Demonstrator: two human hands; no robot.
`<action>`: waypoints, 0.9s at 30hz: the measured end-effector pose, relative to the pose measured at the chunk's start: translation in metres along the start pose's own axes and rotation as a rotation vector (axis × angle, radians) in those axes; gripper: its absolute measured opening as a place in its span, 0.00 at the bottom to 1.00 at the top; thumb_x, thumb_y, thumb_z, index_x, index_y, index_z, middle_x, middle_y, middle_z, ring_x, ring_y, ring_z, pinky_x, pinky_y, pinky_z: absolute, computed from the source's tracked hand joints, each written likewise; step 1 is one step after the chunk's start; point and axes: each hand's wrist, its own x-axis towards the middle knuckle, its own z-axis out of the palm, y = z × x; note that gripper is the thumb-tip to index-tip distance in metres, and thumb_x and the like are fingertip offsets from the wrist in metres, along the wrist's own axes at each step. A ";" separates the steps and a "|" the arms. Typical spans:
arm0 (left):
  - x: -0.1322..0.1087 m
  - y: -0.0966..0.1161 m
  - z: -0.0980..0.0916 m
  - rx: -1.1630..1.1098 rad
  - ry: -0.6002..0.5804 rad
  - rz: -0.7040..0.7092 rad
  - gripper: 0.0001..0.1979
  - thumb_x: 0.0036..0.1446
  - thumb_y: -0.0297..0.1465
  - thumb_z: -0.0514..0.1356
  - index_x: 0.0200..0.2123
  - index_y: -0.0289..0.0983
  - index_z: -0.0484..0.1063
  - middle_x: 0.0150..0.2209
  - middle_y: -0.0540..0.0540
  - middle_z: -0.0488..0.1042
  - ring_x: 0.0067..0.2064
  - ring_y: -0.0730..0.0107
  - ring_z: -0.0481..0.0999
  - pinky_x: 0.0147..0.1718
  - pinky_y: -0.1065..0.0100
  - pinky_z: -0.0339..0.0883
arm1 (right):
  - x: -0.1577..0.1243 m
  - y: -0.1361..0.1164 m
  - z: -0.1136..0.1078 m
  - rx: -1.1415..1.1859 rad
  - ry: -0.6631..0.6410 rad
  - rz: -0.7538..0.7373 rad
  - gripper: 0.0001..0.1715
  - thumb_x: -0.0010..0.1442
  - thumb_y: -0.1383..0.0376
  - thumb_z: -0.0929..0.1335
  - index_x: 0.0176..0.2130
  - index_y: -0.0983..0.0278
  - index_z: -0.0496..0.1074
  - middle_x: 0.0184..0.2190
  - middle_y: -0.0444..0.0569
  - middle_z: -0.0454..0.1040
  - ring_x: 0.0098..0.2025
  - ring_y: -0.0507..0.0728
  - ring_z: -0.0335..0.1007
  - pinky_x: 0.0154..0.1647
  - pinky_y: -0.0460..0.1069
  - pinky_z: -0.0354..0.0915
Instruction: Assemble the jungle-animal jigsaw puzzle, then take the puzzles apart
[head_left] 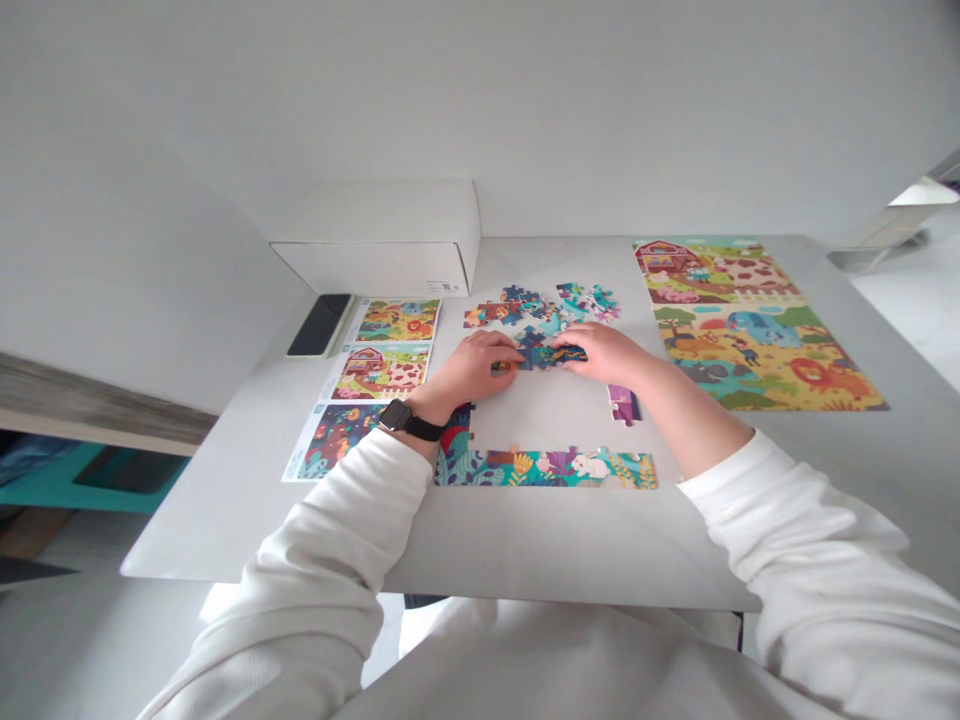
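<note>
While the puzzle cluster [541, 353] is lying on the table [525, 540], you're pinching it — left hand [472, 366] and right hand [609, 352] both.

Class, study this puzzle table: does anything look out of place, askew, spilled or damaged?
Nothing is spilled or damaged. One purple piece lies alone by the wrist of the right hand, apart from the loose pieces farther back and the joined strip at the near edge; stray, but not wrong.

tabletop [525, 540] was pale grey, puzzle strip [547, 468] was teal with bright leaves, sleeves [352, 520] cream, watch [395, 416] black, box [382, 240] plain white.
</note>
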 end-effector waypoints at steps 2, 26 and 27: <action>0.000 0.001 -0.001 -0.006 -0.001 -0.002 0.14 0.66 0.33 0.62 0.49 0.45 0.86 0.52 0.45 0.82 0.56 0.56 0.79 0.63 0.52 0.69 | -0.002 0.000 -0.003 0.004 -0.019 -0.023 0.21 0.62 0.67 0.75 0.54 0.59 0.81 0.52 0.54 0.83 0.55 0.66 0.78 0.60 0.60 0.71; 0.000 0.006 -0.003 0.023 -0.040 -0.009 0.16 0.64 0.31 0.61 0.50 0.45 0.85 0.53 0.43 0.81 0.56 0.54 0.78 0.63 0.52 0.68 | -0.008 -0.011 -0.003 0.028 0.024 -0.057 0.21 0.62 0.66 0.74 0.54 0.56 0.82 0.57 0.53 0.81 0.60 0.66 0.76 0.65 0.63 0.69; 0.000 0.006 -0.003 0.023 -0.046 -0.004 0.16 0.64 0.31 0.61 0.50 0.45 0.85 0.53 0.43 0.81 0.56 0.54 0.78 0.63 0.52 0.68 | -0.007 -0.013 -0.002 0.026 0.025 -0.064 0.20 0.62 0.65 0.74 0.54 0.55 0.83 0.59 0.52 0.80 0.61 0.66 0.75 0.66 0.64 0.68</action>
